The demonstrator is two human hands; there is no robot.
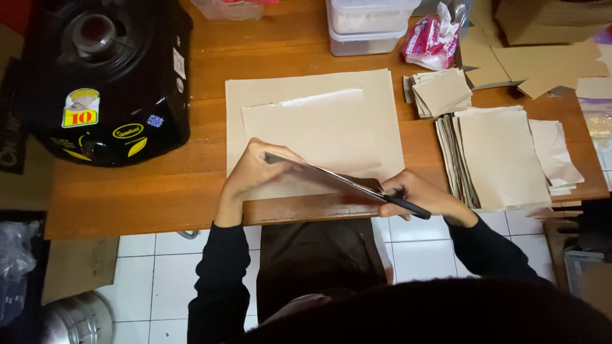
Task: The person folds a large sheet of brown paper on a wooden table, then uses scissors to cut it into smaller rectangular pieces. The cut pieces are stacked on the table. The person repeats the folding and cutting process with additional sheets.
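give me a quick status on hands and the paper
Left hand pressing on the paper sheet. Right hand gripping a long knife, blade across the sheet's near edge. Paper stack to the right, clear of the blade.

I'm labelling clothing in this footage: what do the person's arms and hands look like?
Both arms wear long black sleeves, snug and plain, ending at the wrists. The left hand and right hand are bare: no gloves, and no rings, watch or markings that I can make out.
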